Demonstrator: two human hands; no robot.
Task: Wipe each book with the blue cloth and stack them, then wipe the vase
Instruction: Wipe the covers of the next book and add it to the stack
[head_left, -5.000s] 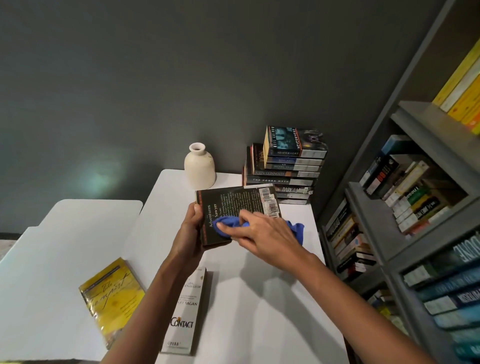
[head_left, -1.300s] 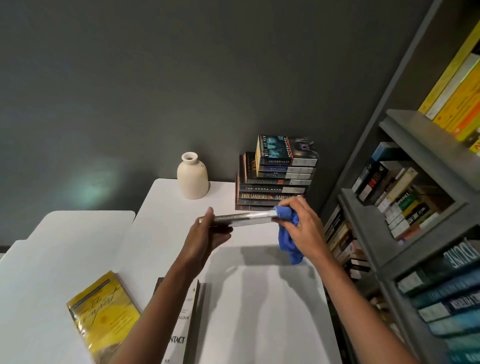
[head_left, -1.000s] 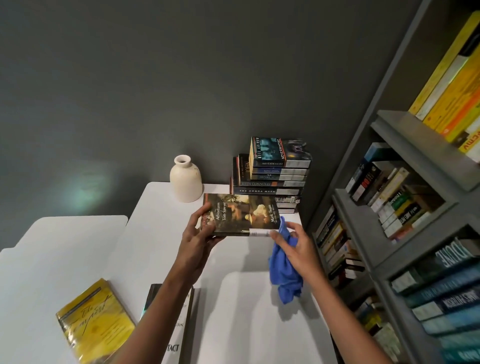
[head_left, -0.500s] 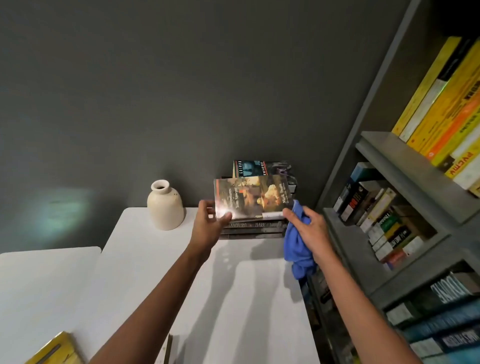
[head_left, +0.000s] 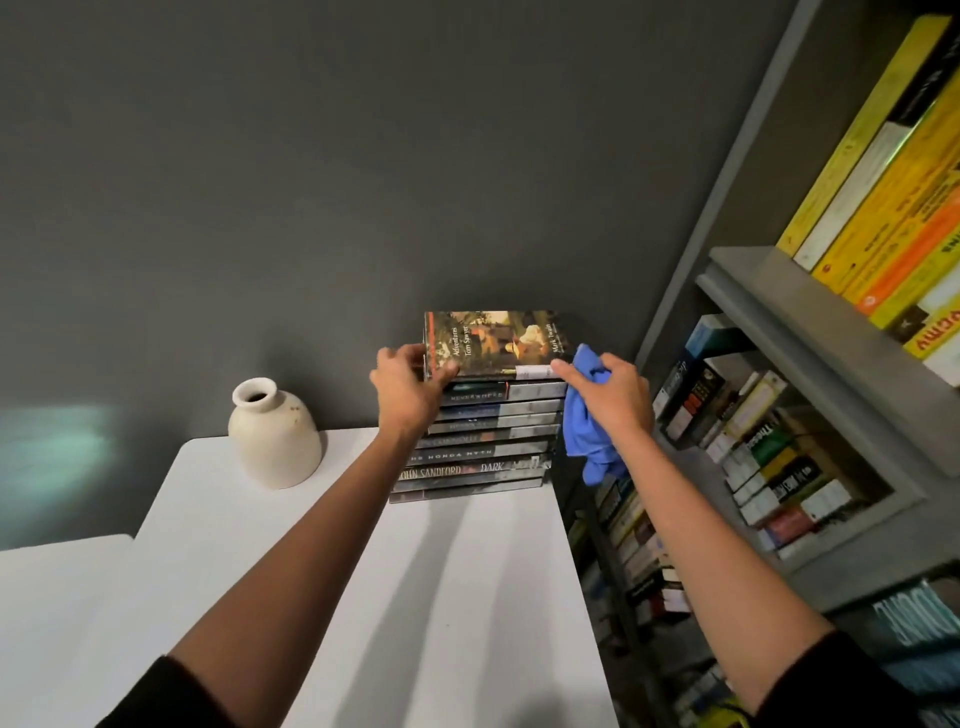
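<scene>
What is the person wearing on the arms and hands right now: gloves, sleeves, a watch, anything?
No gloves: the left hand and right hand are bare, with no ring or watch showing from this side. Both forearms are bare too. Dark sleeves appear only at the bottom edge of the view, pushed up near the elbows, plain and without visible markings.

Both forearms run off the bottom edge, dark sleeves barely showing. The left hand (head_left: 410, 387) covers the near left corner of the paperback with the painted cover (head_left: 493, 343), whose small print is too blurred to read. The crumpled blue cloth (head_left: 589, 428) hides the right ends of the stacked dark paperbacks (head_left: 475, 447); several spines are smeared, unreadable. The grey bookshelf (head_left: 810, 332) is cut by the right edge, and its lower titles are too small to read.
</scene>
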